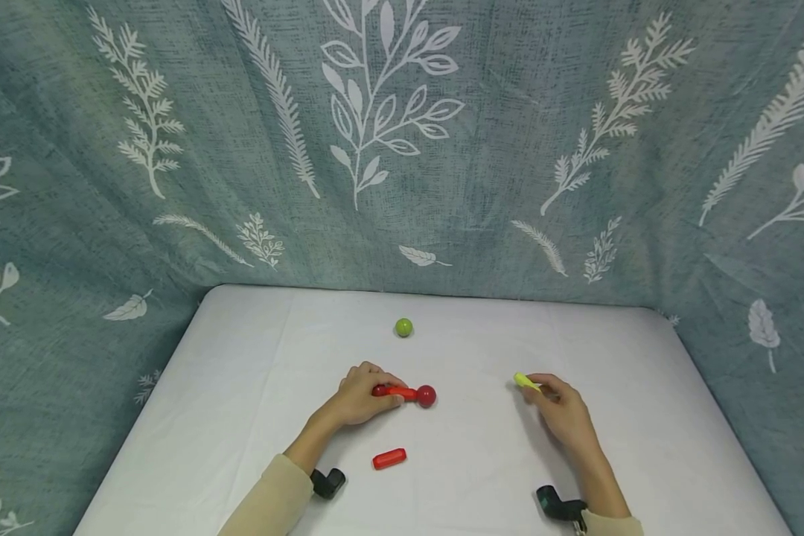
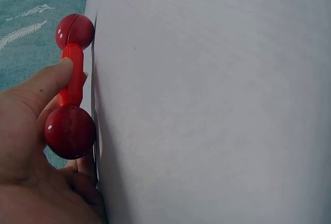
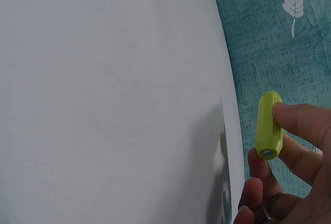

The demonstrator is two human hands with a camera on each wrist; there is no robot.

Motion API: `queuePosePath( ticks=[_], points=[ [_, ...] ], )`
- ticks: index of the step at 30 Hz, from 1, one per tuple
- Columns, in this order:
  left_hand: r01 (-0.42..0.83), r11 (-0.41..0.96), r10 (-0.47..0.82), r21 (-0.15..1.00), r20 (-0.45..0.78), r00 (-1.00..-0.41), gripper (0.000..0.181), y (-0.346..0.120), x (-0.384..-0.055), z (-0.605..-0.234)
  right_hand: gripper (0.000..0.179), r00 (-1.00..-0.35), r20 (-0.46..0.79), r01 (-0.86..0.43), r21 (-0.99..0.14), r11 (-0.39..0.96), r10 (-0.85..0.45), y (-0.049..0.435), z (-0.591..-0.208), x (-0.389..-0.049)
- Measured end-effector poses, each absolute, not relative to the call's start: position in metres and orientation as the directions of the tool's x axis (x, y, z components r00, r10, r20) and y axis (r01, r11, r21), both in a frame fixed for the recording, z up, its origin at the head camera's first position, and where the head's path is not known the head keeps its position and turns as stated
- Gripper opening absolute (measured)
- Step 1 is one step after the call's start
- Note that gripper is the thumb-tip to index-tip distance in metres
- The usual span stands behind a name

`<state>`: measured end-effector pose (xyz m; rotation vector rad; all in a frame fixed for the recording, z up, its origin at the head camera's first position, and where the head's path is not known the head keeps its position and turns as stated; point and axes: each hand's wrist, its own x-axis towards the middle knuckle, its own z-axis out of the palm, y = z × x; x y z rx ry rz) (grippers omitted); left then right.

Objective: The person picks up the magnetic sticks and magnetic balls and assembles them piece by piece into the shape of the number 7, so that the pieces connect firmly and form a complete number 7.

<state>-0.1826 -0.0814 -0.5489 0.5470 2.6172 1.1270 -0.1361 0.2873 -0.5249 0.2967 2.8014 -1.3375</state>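
Observation:
My left hand pinches a short red rod between thumb and fingers. A dark red ball sits at each end of that rod, so it looks like a dumbbell; both balls show in the left wrist view, the nearer ball close to the palm. Over the table's right half, my right hand pinches a yellow-green rod by its side. A small silvery disc shows in that rod's lower end in the right wrist view. The rod touches no ball.
A green ball lies toward the back of the white table. Another red rod lies nearer the front, between the arms. Black wrist devices are at both wrists. A patterned teal curtain hangs behind the table.

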Motion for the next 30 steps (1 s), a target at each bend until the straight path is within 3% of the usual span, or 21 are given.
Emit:
queuePosePath(
  ticks=[30],
  points=[
    [0.252, 0.636, 0.433, 0.729, -0.066, -0.899, 0.021, -0.081, -0.182, -0.548, 0.029, -0.982, -0.158, 0.189, -0.842, 0.506, 0.105, 0.245, -0.53, -0.129]
  ],
)
